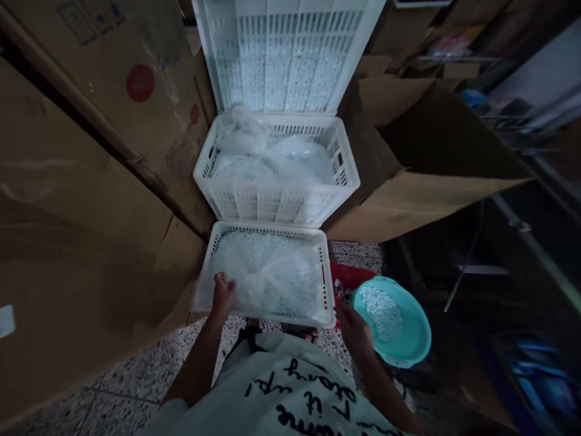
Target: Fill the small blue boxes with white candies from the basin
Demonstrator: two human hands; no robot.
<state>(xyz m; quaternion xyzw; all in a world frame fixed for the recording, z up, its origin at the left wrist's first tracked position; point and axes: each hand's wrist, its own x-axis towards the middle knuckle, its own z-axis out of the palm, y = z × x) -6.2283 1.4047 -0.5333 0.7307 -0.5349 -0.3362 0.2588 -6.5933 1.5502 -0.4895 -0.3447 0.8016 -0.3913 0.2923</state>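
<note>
A white plastic crate stands in front of me, lined with a clear plastic bag full of small white pieces. My left hand rests inside the crate at its near left corner, fingers curled on the plastic bag. My right hand is at the crate's near right corner, next to a teal basin holding a heap of small white pieces; its fingers are too dark to make out.
A second white crate with a bagged load stands behind the first, and a third leans upright behind it. Cardboard boxes wall the left; an open carton lies right. The floor is speckled terrazzo.
</note>
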